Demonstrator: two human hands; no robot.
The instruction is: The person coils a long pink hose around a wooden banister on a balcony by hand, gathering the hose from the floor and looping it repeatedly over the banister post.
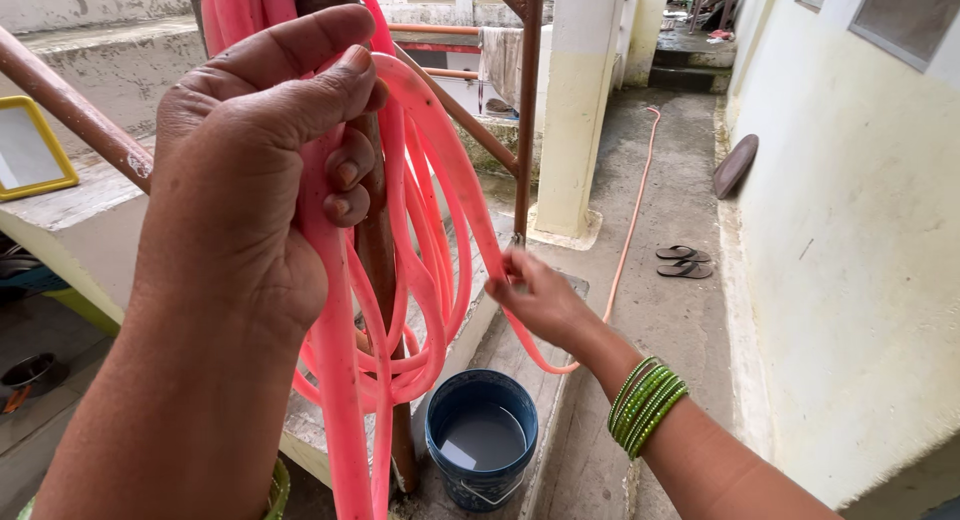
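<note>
Several loops of pink hose (420, 230) hang from my left hand (250, 170), which is raised and clenched around their tops beside a rusty post (380, 260). Lower right, my right hand (535, 295) pinches one strand, which trails along the concrete. A blue bucket (482, 435) sits below.

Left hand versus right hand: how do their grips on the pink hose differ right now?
The left hand is raised close to the camera, fist wrapped around several coiled loops of the pink hose; the right hand is lower and farther out, pinching a single strand. The left hand's palm side faces the camera; the right shows its back. Both wrists wear green bangles.
</note>
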